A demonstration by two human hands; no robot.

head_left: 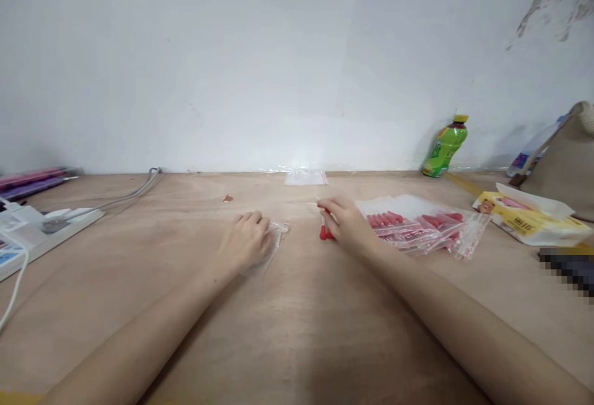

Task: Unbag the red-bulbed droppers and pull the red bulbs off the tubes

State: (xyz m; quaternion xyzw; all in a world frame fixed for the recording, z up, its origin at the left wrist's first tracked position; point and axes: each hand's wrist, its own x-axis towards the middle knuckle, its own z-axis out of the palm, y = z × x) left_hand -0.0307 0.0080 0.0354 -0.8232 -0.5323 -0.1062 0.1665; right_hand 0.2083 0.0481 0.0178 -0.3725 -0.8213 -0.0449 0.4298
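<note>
My left hand (247, 241) is closed on a clear plastic bag (273, 244), which lies against the tabletop. The bag's contents, if any, are hidden by the fingers. Right of it, my right hand (346, 222) pinches a dropper (327, 209) with a red bulb. Just under those fingers, another red-bulbed dropper (323, 232) lies on the table, and a further red bulb is partly covered by the hand. Beyond my right wrist is a pile of clear zip bags (431, 231) holding several red-bulbed pieces.
A white power strip (69, 220) with cables stands at the left. At the wall are a flat clear bag (305, 178) and a green bottle (446, 147). To the right sit a yellow tissue pack (533, 222), a dark pixelated object (568, 269) and a beige bag (563, 163).
</note>
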